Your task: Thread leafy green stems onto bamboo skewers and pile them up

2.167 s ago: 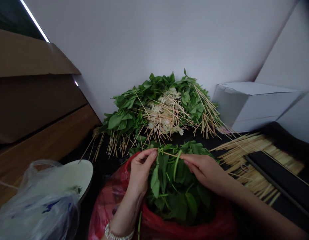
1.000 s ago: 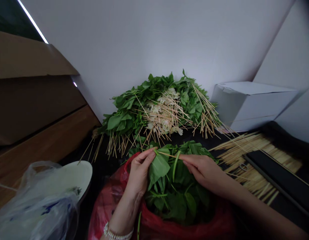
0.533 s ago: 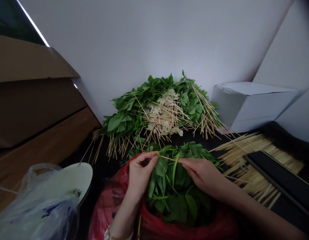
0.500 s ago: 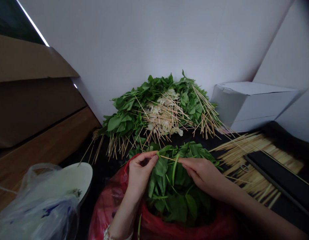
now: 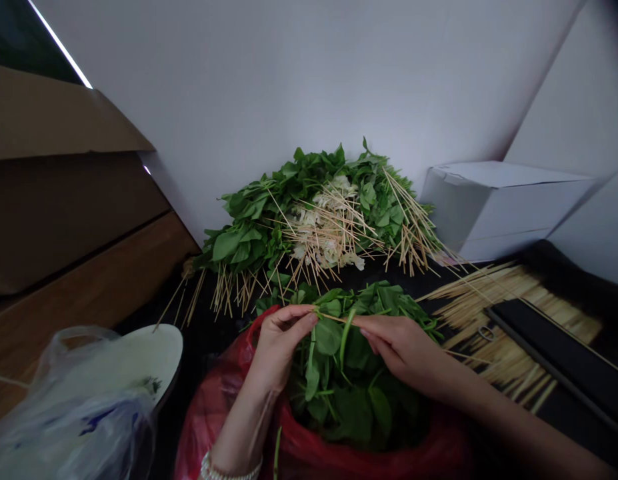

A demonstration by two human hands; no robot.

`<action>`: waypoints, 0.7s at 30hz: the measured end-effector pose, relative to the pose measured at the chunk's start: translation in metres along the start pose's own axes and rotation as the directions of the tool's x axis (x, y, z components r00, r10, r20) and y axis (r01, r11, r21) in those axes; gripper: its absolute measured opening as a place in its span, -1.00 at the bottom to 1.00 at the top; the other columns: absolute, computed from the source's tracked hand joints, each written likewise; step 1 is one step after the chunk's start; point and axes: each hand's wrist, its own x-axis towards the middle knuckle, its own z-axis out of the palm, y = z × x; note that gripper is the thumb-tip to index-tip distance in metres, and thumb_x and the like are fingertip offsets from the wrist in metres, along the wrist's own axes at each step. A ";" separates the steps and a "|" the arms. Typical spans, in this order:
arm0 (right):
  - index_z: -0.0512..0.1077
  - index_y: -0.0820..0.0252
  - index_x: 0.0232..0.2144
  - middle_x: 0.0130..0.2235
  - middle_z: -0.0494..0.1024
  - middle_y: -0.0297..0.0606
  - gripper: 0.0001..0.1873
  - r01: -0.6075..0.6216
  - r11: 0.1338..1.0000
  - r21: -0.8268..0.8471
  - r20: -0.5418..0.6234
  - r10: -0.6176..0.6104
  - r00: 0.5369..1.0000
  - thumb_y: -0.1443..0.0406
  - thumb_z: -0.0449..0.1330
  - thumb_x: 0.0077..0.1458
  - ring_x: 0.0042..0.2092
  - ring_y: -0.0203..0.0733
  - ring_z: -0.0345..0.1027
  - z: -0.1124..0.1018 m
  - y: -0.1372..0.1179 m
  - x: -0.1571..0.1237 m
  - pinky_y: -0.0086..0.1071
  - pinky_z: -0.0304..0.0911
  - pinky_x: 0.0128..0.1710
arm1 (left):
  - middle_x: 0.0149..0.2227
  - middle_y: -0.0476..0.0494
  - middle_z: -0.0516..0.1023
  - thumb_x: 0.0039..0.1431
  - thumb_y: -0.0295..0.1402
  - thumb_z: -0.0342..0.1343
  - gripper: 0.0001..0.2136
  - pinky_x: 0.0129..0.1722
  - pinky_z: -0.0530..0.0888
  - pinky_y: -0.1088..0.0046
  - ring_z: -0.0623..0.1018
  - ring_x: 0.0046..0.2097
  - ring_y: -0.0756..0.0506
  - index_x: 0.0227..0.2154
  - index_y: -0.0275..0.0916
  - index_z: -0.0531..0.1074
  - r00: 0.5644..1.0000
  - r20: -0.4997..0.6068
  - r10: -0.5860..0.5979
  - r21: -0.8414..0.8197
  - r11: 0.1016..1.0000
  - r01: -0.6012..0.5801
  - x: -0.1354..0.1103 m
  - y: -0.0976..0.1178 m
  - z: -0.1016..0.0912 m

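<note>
My left hand (image 5: 277,343) pinches a green leaf (image 5: 329,332) at the tip of a thin bamboo skewer (image 5: 333,317). My right hand (image 5: 399,345) grips the skewer's other end, with a green stem hanging over it. Both hands hover over a red plastic bag (image 5: 219,407) full of loose green leaves (image 5: 356,407). Behind them, against the white wall, lies a big pile of leaves threaded on skewers (image 5: 319,217).
A heap of bare bamboo skewers (image 5: 493,313) lies at the right beside a black tray (image 5: 563,350). A white box (image 5: 493,207) stands at the back right. A white bowl (image 5: 149,353) and a clear plastic bag (image 5: 73,413) sit at the left, below brown cardboard (image 5: 53,120).
The leaf at the skewer's tip has been pushed on and reshaped between my left fingers. Both hands stay in nearly the same place over the red bag.
</note>
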 end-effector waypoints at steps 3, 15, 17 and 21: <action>0.39 0.05 0.15 -0.02 0.60 -0.21 -0.54 0.001 1.000 0.010 0.007 -0.001 1.000 0.36 -0.09 0.31 -0.03 -0.18 0.50 0.001 -0.004 0.000 -0.27 0.38 -0.04 | -0.40 -0.09 0.68 -0.21 -0.35 0.48 -0.82 -0.35 0.46 0.54 0.55 -0.41 0.00 -0.47 -0.23 0.67 0.999 0.047 0.013 0.022 1.000 -0.014 -0.003 0.000 0.004; 0.37 0.12 -0.21 -0.38 0.50 -0.32 -0.77 -0.144 0.989 0.016 -0.476 0.134 0.869 0.25 -0.07 0.32 -0.39 -0.27 0.37 -0.021 0.006 0.000 -0.41 0.26 -0.35 | -0.36 -0.09 0.65 0.11 -0.23 0.30 -0.83 -0.28 0.44 0.50 0.53 -0.34 -0.03 -0.27 -0.17 0.66 0.978 0.121 0.169 0.251 0.948 -0.195 -0.002 -0.007 0.003; 0.38 0.12 -0.21 -0.36 0.51 -0.31 -0.81 -0.213 0.976 0.042 -0.586 0.197 0.786 0.22 0.00 0.27 -0.38 -0.23 0.37 -0.027 0.012 -0.001 -0.38 0.28 -0.38 | -0.33 -0.13 0.65 0.15 -0.27 0.26 -0.87 -0.20 0.45 0.42 0.56 -0.27 -0.09 -0.34 -0.20 0.65 0.953 0.205 0.226 0.347 0.893 -0.286 -0.003 -0.009 0.005; 0.39 0.07 -0.37 -0.40 0.54 -0.22 -0.83 -0.299 0.953 -0.040 -0.616 0.212 0.759 0.18 0.04 0.15 -0.36 -0.08 0.41 -0.026 0.031 -0.008 -0.22 0.37 -0.34 | -0.22 -0.20 0.63 0.20 -0.34 0.21 -0.88 -0.05 0.41 0.25 0.56 -0.12 -0.18 -0.39 -0.21 0.62 0.838 0.421 0.348 0.524 0.661 -0.537 -0.007 -0.014 0.010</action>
